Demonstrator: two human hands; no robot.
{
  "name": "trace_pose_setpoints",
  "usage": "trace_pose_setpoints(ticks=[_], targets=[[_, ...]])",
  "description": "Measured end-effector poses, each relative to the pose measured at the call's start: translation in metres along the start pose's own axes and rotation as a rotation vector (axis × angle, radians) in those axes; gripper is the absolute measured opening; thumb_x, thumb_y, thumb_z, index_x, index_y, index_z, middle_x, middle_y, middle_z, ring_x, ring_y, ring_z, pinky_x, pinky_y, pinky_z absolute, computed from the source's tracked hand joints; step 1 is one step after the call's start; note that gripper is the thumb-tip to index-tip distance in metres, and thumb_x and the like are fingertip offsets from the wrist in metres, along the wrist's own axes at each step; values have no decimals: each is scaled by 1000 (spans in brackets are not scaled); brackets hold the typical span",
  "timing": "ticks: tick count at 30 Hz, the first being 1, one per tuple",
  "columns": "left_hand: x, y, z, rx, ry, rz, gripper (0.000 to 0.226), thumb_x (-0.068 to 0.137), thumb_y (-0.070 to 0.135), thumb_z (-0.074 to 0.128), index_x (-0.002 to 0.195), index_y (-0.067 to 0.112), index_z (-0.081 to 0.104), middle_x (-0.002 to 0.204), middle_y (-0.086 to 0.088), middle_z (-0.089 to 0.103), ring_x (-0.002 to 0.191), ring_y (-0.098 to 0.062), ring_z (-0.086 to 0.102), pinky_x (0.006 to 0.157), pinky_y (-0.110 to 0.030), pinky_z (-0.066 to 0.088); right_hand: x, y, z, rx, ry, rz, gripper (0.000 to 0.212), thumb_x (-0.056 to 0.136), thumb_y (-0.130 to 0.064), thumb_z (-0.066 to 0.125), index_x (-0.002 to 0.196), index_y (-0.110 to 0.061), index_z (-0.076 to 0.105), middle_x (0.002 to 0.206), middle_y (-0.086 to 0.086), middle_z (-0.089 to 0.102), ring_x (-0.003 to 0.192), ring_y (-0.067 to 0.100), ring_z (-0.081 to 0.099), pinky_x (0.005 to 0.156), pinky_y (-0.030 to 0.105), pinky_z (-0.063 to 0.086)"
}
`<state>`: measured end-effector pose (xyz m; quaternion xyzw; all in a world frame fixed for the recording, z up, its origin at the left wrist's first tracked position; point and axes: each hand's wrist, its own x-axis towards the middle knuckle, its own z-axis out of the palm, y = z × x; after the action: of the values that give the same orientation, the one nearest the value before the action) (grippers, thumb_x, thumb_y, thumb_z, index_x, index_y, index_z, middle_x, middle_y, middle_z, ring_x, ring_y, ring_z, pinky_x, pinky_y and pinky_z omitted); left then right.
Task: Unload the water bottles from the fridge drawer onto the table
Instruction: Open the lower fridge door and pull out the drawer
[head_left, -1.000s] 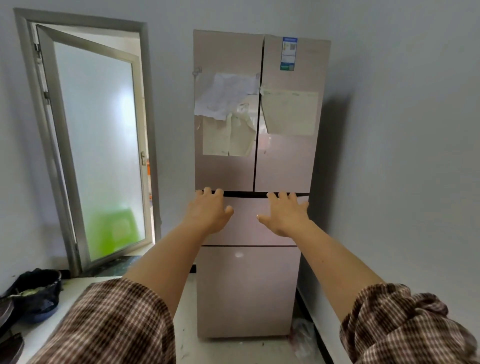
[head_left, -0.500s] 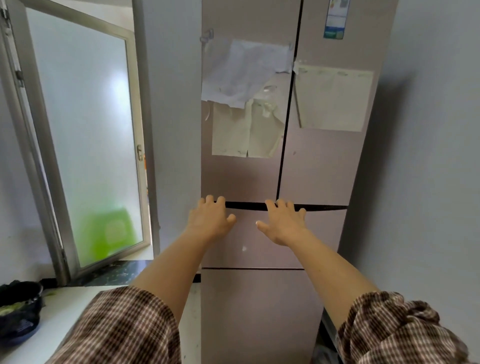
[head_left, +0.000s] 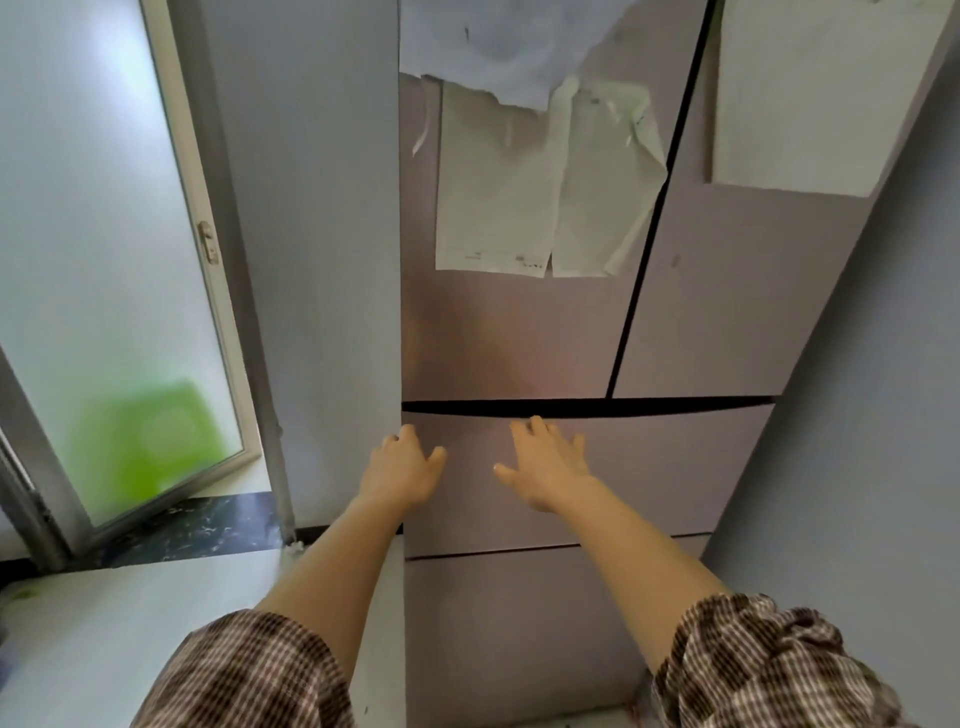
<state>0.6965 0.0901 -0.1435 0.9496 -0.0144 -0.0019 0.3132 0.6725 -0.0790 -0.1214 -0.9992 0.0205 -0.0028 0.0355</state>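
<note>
While the fridge drawer (head_left: 649, 467) sits shut under the double doors, left hand (head_left: 402, 467) and right hand (head_left: 545, 462) reach its front, fingers spread, gripping nothing; bottles unseen.

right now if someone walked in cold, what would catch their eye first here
Two bare hands, the left hand and right hand, spread open near the top edge of the upper fridge drawer, which looks shut. Above them, several loose papers hang on the fridge doors. At far left, a bright green blur shows through the frosted glass door.
</note>
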Motion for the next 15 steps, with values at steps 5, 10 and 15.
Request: trace_pose_setpoints(ticks=[5,10,15], targets=[[48,-18,11,-155,21,-32,63,100,37,40,149,3,19,150,-19,34,135,-34,37,107,-42,34,45,-3,29,20,-18,-32,73,98,-43,46,154,-14,9,162,4,7,150,22,5,117,54,10],[86,-35,19,-279,24,26,50,100,37,41,144,17,33,140,-10,50,125,-30,49,96,-38,41,72,-4,47,21,-34,-52,78,98,-39,47,155,-15,-1,163,1,-2,150,18,-5,119,49,6],[101,-36,29,-472,51,-35,43,102,37,35,138,14,42,130,-8,56,109,-26,54,85,-32,38,86,-4,52,33,-38,-42,79,96,-35,52,155,-14,2,163,2,4,150,18,0,119,48,10]])
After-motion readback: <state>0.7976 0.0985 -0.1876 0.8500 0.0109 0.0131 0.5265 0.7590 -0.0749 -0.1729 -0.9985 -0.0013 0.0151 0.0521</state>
